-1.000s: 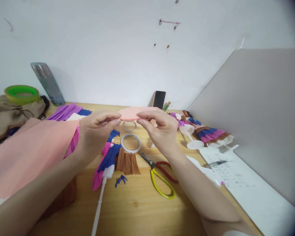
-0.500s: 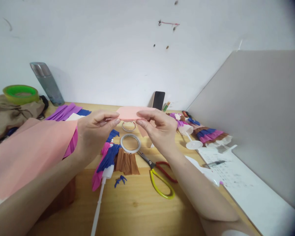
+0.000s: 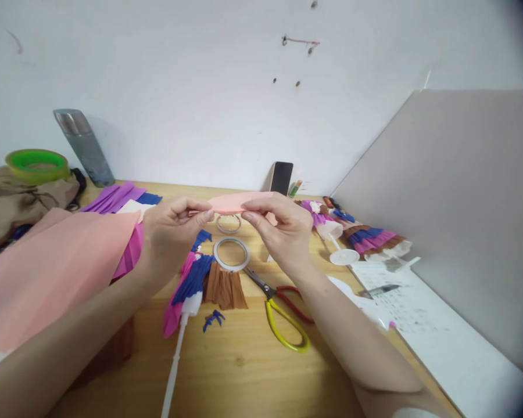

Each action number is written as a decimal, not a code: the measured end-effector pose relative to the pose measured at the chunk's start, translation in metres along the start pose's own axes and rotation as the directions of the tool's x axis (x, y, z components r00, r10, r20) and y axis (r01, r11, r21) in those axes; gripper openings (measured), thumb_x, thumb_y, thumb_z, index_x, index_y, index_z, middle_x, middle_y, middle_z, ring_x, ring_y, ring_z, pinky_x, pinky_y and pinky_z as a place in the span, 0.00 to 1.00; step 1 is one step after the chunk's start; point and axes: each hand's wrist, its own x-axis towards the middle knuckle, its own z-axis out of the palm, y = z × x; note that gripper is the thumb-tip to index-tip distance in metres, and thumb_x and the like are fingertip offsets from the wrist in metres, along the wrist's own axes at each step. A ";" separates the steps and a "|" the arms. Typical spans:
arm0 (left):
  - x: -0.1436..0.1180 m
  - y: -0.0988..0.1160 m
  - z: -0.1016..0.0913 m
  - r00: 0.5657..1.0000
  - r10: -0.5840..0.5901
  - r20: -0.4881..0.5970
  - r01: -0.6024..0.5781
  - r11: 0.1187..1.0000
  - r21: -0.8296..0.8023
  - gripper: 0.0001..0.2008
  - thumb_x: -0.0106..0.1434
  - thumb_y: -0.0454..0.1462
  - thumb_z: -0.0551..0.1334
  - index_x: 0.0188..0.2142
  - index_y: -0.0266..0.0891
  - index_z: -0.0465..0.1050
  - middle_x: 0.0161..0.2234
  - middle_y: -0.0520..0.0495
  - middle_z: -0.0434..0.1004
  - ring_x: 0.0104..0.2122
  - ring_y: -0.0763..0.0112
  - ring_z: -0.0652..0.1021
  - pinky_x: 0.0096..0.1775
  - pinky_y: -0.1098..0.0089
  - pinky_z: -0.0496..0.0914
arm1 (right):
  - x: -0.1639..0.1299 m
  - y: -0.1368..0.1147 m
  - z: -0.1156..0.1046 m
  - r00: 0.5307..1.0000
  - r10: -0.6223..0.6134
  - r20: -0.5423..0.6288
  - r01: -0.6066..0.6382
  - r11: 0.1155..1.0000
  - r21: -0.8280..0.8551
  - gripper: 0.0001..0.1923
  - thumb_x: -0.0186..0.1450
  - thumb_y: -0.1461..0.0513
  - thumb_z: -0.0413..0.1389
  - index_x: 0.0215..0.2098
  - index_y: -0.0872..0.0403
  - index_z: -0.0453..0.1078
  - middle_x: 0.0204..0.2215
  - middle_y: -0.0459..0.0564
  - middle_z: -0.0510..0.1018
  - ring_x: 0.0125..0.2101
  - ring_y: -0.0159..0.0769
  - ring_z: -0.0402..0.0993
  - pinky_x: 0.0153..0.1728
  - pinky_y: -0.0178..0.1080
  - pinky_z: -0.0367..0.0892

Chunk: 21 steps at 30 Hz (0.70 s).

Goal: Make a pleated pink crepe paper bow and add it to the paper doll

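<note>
Between thumbs and fingers, my left hand (image 3: pixel 169 229) and my right hand (image 3: pixel 283 223) pinch the near edge of a pink crepe paper piece (image 3: pixel 230 202), stretched level above the table. Below it lie two tape rolls, a nearer grey one (image 3: pixel 231 254) and a smaller one (image 3: pixel 229 224) behind. Scissors (image 3: pixel 268 292) with one red and one yellow handle rest under my right forearm. Nearer my left wrist is a white stick (image 3: pixel 175 363) with a cup-like top wrapped in blue and magenta crepe paper (image 3: pixel 194 277). A gathered brown strip (image 3: pixel 224 288) lies beside it.
A large pink sheet (image 3: pixel 56 267) covers the left side. Behind it stand a bottle (image 3: pixel 85 148) and a green tape roll (image 3: pixel 37 166) on a bag. A phone (image 3: pixel 281 177) leans on the wall. At right are ruffled paper pieces (image 3: pixel 370 235) and a written sheet (image 3: pixel 436 319).
The pink piece between my hands has tilted flatter, and its part hanging behind my right fingers shows less. My hands have barely shifted.
</note>
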 end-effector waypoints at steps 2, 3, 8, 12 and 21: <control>-0.001 0.003 0.001 0.999 -0.024 0.035 0.026 0.997 -0.076 0.03 0.52 0.35 0.69 0.26 0.40 0.77 0.24 0.49 0.80 0.27 0.67 0.81 0.32 0.69 0.76 | 0.000 0.000 0.000 1.000 -0.004 -0.007 0.003 1.000 -0.014 0.04 0.61 0.65 0.62 0.30 0.50 0.77 0.27 0.46 0.81 0.29 0.35 0.76 0.33 0.39 0.69; -0.001 0.005 0.002 0.998 -0.036 0.054 0.042 0.992 -0.115 0.02 0.52 0.35 0.69 0.26 0.40 0.76 0.23 0.49 0.80 0.26 0.67 0.81 0.31 0.68 0.77 | 0.000 0.000 0.000 1.000 -0.003 -0.011 0.003 1.000 -0.018 0.04 0.61 0.65 0.62 0.30 0.50 0.77 0.27 0.46 0.81 0.29 0.35 0.76 0.33 0.39 0.69; -0.001 0.011 0.004 0.991 -0.083 0.105 0.102 0.975 -0.197 0.04 0.52 0.33 0.68 0.25 0.41 0.74 0.20 0.50 0.79 0.22 0.66 0.81 0.27 0.67 0.77 | 0.000 0.001 -0.001 0.999 0.022 -0.029 -0.021 1.000 0.009 0.04 0.61 0.65 0.63 0.33 0.50 0.78 0.31 0.47 0.83 0.31 0.35 0.76 0.34 0.39 0.71; 0.000 0.010 0.003 0.995 -0.068 0.069 0.079 0.982 -0.173 0.04 0.53 0.34 0.69 0.26 0.41 0.74 0.20 0.50 0.78 0.22 0.67 0.81 0.27 0.68 0.77 | 0.001 0.001 -0.002 0.999 0.054 -0.005 -0.054 0.998 0.040 0.03 0.61 0.64 0.63 0.34 0.50 0.79 0.32 0.47 0.83 0.29 0.34 0.76 0.32 0.38 0.71; -0.001 0.010 0.002 0.995 -0.033 0.094 0.046 0.989 -0.137 0.04 0.53 0.35 0.69 0.25 0.43 0.74 0.22 0.51 0.80 0.24 0.67 0.82 0.30 0.68 0.77 | 0.001 -0.001 -0.001 0.994 0.113 -0.004 -0.113 0.992 0.056 0.02 0.61 0.64 0.62 0.30 0.51 0.76 0.29 0.46 0.81 0.29 0.33 0.75 0.32 0.38 0.69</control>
